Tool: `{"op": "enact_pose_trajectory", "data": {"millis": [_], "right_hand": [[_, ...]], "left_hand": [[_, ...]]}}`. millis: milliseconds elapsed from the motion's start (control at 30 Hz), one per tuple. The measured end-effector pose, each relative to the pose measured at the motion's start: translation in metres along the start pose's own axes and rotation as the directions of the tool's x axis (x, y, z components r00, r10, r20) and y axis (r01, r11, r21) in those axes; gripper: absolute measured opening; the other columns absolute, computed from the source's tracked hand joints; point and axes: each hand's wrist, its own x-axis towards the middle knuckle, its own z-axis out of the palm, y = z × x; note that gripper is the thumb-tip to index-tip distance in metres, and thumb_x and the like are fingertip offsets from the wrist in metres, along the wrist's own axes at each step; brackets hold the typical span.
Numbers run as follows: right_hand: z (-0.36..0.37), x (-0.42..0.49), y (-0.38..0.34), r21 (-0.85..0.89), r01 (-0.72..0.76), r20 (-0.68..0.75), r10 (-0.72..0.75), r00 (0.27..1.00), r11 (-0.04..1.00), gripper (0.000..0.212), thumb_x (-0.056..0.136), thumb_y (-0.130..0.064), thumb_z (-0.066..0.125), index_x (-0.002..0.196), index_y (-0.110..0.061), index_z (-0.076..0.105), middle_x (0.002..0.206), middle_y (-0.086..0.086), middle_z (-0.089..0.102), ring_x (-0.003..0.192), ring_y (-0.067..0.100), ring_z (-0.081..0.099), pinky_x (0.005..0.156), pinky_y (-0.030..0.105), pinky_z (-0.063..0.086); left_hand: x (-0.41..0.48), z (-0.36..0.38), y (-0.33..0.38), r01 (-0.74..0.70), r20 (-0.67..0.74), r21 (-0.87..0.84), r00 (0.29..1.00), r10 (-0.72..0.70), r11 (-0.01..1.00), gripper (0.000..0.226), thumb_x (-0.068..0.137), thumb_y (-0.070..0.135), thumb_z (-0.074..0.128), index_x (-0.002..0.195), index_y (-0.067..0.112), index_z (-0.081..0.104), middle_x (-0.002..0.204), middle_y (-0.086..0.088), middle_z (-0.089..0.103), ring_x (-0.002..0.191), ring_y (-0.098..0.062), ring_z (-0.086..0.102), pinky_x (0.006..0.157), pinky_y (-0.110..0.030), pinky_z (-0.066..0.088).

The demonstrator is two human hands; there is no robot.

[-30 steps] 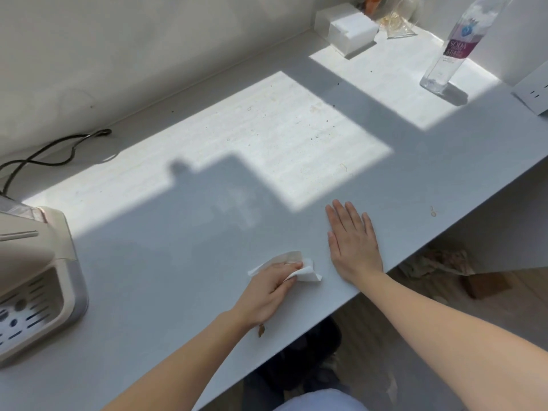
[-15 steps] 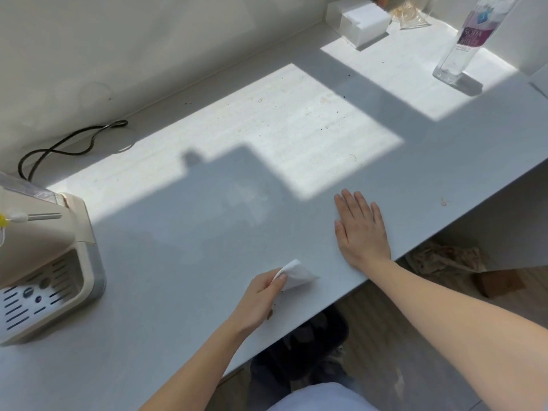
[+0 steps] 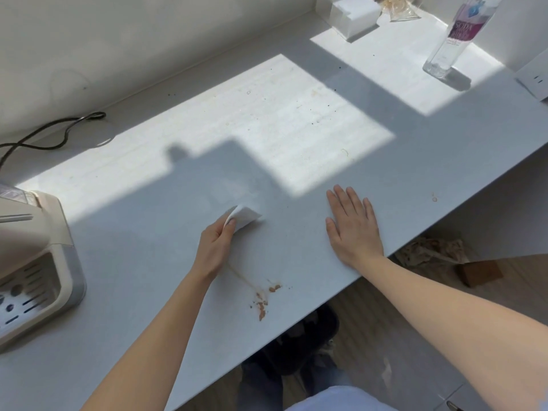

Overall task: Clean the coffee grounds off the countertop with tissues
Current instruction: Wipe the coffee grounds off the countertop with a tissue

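My left hand (image 3: 216, 246) pinches a folded white tissue (image 3: 243, 217) and presses it on the grey countertop (image 3: 415, 161) in the shaded middle area. A brown smear of wet coffee grounds (image 3: 262, 298) lies near the front edge, just behind and right of that hand's wrist, with a thin streak leading up toward the hand. My right hand (image 3: 353, 226) rests flat, palm down, fingers together, right of the tissue near the front edge. Small dark specks (image 3: 312, 123) dot the sunlit patch farther back.
A beige coffee machine (image 3: 32, 262) with a slotted drip tray stands at the left edge, its black cord (image 3: 53, 134) trailing along the wall. A white tissue box (image 3: 354, 16) and a clear soda bottle (image 3: 453, 37) stand at the back right. A small stain (image 3: 434, 198) marks the counter at right.
My left hand slid the tissue away from the front edge toward the middle of the counter, uncovering the brown smear behind it. My right hand stayed flat in place.
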Motion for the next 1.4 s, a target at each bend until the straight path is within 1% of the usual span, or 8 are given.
{"op": "enact_pose_trajectory", "data": {"millis": [233,400,633,733,867,1000,1167,1400], "right_hand": [[-0.002,-0.001,-0.001,0.009,-0.003,0.002,0.003,1.0,1.0,0.059,0.097,-0.037,0.021,0.151,-0.022,0.005,0.161,-0.004,0.005,0.148,0.016,-0.001,0.12,0.04,-0.001],[-0.002,-0.001,-0.001,0.02,0.004,-0.001,-0.004,1.0,1.0,0.059,0.097,-0.037,0.022,0.151,-0.021,0.006,0.161,-0.003,0.006,0.148,0.016,0.0,0.12,0.041,0.0],[-0.002,-0.001,-0.001,0.021,0.006,-0.007,-0.006,1.0,1.0,0.059,0.096,-0.037,0.021,0.151,-0.02,0.008,0.161,-0.002,0.008,0.148,0.017,0.002,0.12,0.042,0.002],[-0.002,-0.001,-0.001,0.022,0.004,-0.004,-0.004,1.0,1.0,0.059,0.096,-0.038,0.02,0.151,-0.02,0.008,0.161,-0.002,0.008,0.148,0.017,0.002,0.12,0.042,0.003],[-0.002,-0.001,-0.001,0.019,0.007,-0.005,-0.006,1.0,1.0,0.059,0.096,-0.038,0.018,0.151,-0.02,0.007,0.161,-0.003,0.007,0.148,0.017,0.001,0.12,0.042,0.001],[-0.002,-0.002,-0.001,0.022,0.008,-0.004,-0.008,1.0,1.0,0.059,0.096,-0.038,0.019,0.151,-0.02,0.007,0.161,-0.003,0.007,0.148,0.017,0.001,0.12,0.042,0.001],[-0.003,-0.002,-0.002,0.033,0.009,-0.01,-0.009,1.0,0.999,0.059,0.097,-0.036,0.023,0.151,-0.02,0.009,0.161,-0.002,0.008,0.148,0.017,0.002,0.12,0.042,0.002],[-0.003,-0.002,-0.002,0.023,0.008,-0.012,-0.008,1.0,1.0,0.059,0.096,-0.036,0.022,0.151,-0.02,0.009,0.161,-0.002,0.009,0.148,0.017,0.003,0.12,0.042,0.003]], "left_hand": [[-0.012,0.013,-0.002,0.028,0.042,-0.076,0.999,-0.025,0.997,0.034,0.098,0.024,0.041,0.127,0.028,0.057,0.126,0.017,0.058,0.122,-0.011,0.052,0.097,-0.023,0.039],[-0.065,0.021,-0.018,0.053,0.085,-0.099,0.995,-0.045,0.994,0.033,0.098,0.023,0.042,0.126,0.029,0.057,0.129,0.014,0.058,0.123,-0.002,0.049,0.102,-0.022,0.037],[-0.122,0.054,-0.021,0.093,0.092,-0.122,0.992,-0.082,0.988,0.034,0.098,0.021,0.039,0.12,0.037,0.06,0.107,0.005,0.063,0.088,-0.013,0.053,0.077,-0.015,0.044],[-0.128,0.058,-0.018,0.123,0.093,-0.147,0.99,-0.11,0.981,0.032,0.099,0.027,0.037,0.112,0.034,0.065,0.088,0.012,0.068,0.074,0.002,0.055,0.068,-0.01,0.042],[-0.129,0.042,-0.012,0.076,-0.15,-0.275,0.981,-0.121,0.958,0.034,0.099,0.024,0.039,0.087,0.035,0.069,0.08,0.016,0.069,0.077,0.001,0.061,0.066,-0.01,0.046],[-0.119,0.009,-0.011,0.053,-0.412,-0.55,0.851,-0.326,0.833,0.025,0.098,0.027,0.041,0.096,0.031,0.066,0.098,0.009,0.068,0.098,-0.013,0.063,0.083,-0.03,0.049],[-0.105,-0.049,-0.016,-0.054,-0.443,-0.76,0.773,-0.454,0.648,0.029,0.097,0.027,0.041,0.119,0.018,0.057,0.121,-0.005,0.062,0.11,-0.021,0.061,0.093,-0.04,0.051],[-0.114,-0.117,-0.05,0.015,-0.656,-0.467,0.665,-0.358,0.884,0.023,0.094,0.026,0.043,0.085,0.028,0.065,0.088,0.008,0.064,0.081,-0.009,0.062,0.071,-0.028,0.052]]}}
